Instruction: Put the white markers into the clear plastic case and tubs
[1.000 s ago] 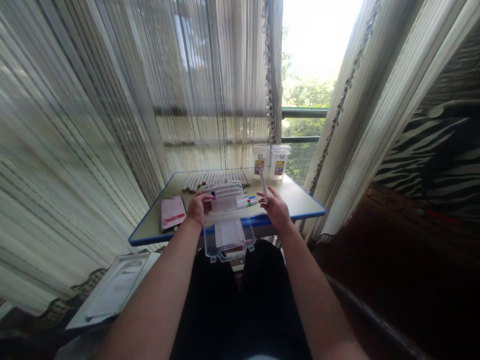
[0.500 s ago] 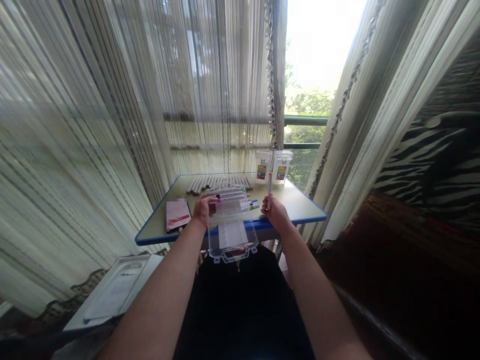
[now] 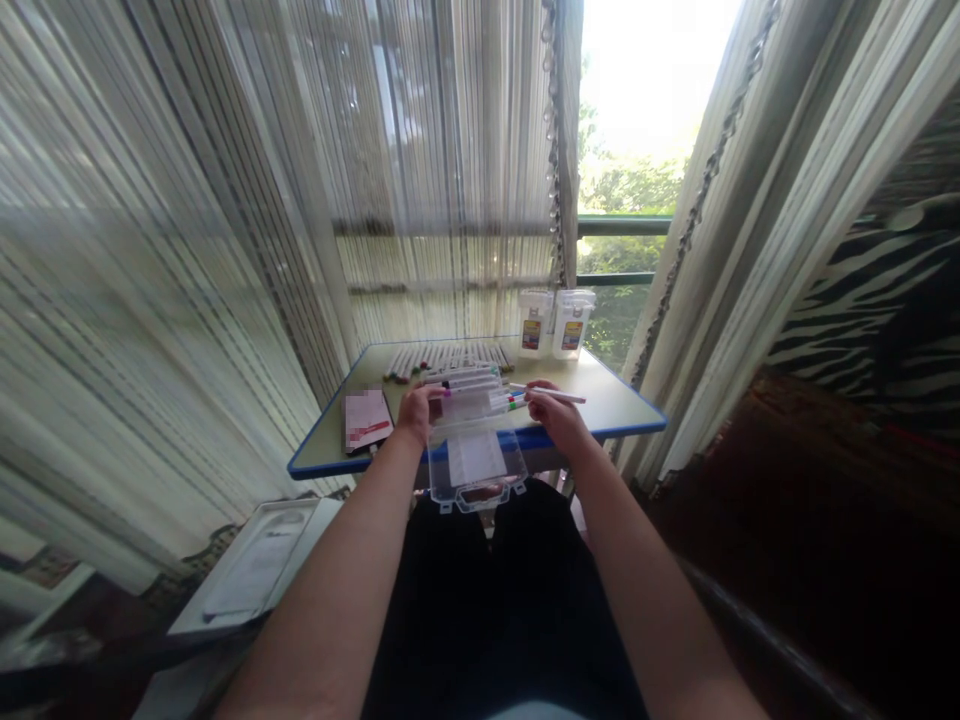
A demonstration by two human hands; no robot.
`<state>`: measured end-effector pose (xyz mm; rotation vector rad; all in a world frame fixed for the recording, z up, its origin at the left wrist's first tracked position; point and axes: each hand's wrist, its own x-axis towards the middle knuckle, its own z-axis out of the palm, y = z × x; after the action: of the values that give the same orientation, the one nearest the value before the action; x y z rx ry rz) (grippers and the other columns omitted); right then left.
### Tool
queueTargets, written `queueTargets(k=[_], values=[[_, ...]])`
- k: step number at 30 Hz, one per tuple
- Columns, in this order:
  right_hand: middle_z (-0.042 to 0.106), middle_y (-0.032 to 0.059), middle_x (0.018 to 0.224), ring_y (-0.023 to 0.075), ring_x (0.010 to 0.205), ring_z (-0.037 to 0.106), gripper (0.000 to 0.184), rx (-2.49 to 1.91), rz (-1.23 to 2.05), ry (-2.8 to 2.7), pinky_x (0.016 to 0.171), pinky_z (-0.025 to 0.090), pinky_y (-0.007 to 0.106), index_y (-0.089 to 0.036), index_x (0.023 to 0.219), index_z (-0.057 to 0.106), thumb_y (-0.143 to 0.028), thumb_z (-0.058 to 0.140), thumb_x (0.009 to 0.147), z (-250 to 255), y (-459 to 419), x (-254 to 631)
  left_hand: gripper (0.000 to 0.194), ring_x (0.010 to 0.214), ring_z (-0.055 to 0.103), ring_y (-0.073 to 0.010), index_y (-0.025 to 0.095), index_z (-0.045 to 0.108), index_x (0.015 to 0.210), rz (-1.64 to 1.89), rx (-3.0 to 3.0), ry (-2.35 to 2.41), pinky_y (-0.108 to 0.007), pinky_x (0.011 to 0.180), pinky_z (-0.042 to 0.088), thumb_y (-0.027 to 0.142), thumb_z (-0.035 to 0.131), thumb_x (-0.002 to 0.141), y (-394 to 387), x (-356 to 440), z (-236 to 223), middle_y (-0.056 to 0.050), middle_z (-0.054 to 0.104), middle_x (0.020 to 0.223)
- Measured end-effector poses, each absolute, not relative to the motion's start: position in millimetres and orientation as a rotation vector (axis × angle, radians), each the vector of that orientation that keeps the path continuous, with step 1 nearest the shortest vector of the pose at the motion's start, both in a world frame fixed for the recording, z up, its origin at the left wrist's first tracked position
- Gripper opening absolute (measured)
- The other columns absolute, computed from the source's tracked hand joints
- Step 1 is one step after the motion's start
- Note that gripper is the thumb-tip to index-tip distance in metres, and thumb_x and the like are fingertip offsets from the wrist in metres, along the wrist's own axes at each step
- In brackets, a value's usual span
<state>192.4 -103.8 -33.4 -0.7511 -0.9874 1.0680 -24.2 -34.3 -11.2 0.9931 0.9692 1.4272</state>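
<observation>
My left hand (image 3: 417, 412) grips the left side of a clear plastic case (image 3: 442, 472), whose lid hangs open toward my lap over the table's front edge. Several white markers lie crosswise inside the case, one with a purple end near my left thumb. Between the closed fingers of my right hand (image 3: 556, 415) is a white marker (image 3: 568, 397), held nearly level just right of the case. Beside that hand, a few markers with red, green and blue ends (image 3: 514, 402) lie by the case's right side. A row of white markers (image 3: 454, 357) rests behind the case.
Two clear plastic containers (image 3: 572, 325) with labels stand at the table's back right. A dark-edged device with a pinkish screen (image 3: 367, 420) lies at the left of the blue-edged table (image 3: 626, 405). A white tray (image 3: 251, 570) sits low at left; curtains hang behind.
In my right hand the marker has turned from upright to nearly level, and the hand has come closer to the case. My left hand keeps its hold on the case.
</observation>
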Motion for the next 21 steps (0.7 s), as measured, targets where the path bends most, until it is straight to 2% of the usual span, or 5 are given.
queueTargets(k=[3, 5, 9, 12, 21], values=[[0.064, 0.0013, 0.071, 0.009, 0.053, 0.045, 0.036, -0.756, 1.226, -0.965, 0.048, 0.029, 0.023, -0.018, 0.09, 0.063, -0.046, 0.06, 0.068, -29.5, -104.9, 194.5, 0.018, 0.044, 0.056, -0.0133, 0.016, 0.061, 0.07, 1.418, 1.003, 0.967, -0.022, 0.041, 0.042, 0.014, 0.062, 0.052, -33.1, -25.0, -12.8, 0.0, 0.063, 0.058], [0.062, 0.0004, 0.065, 0.0094, 0.051, 0.043, 0.038, -0.731, 1.286, -0.937, 0.047, 0.028, 0.022, -0.018, 0.091, 0.063, -0.049, 0.054, 0.071, -27.9, -104.7, 195.5, 0.019, 0.044, 0.055, -0.013, 0.016, 0.062, 0.071, 1.42, 1.004, 0.961, -0.022, 0.041, 0.042, 0.014, 0.062, 0.052, -33.8, -25.2, -12.8, 0.0, 0.062, 0.057], [0.051, -0.0062, 0.052, 0.0076, 0.048, 0.041, 0.02, -0.606, 1.236, -0.841, 0.047, 0.029, 0.02, -0.021, 0.075, 0.056, -0.036, 0.064, 0.064, -30.2, -105.1, 195.9, 0.018, 0.045, 0.056, -0.0133, 0.016, 0.062, 0.07, 1.418, 1.008, 0.966, -0.021, 0.041, 0.04, 0.014, 0.061, 0.052, -37.8, -24.4, -10.5, 0.0, 0.061, 0.056], [0.055, -0.0058, 0.056, 0.0062, 0.052, 0.045, 0.024, -0.594, 1.169, -0.88, 0.05, 0.033, 0.018, -0.02, 0.068, 0.051, -0.025, 0.073, 0.061, -34.3, -106.9, 196.2, 0.019, 0.048, 0.058, -0.0147, 0.016, 0.062, 0.071, 1.403, 1.012, 0.964, -0.021, 0.042, 0.039, 0.016, 0.06, 0.052, -39.8, -23.0, -9.9, -0.001, 0.063, 0.058], [0.07, 0.0062, 0.08, 0.0116, 0.063, 0.058, 0.036, -0.831, 1.278, -1.071, 0.056, 0.044, 0.023, -0.015, 0.093, 0.066, -0.04, 0.072, 0.067, -35.0, -103.9, 198.6, 0.019, 0.048, 0.059, -0.0169, 0.014, 0.063, 0.067, 1.372, 1.05, 0.97, -0.024, 0.045, 0.04, 0.024, 0.063, 0.051, -41.5, -23.9, -10.6, -0.002, 0.062, 0.054]])
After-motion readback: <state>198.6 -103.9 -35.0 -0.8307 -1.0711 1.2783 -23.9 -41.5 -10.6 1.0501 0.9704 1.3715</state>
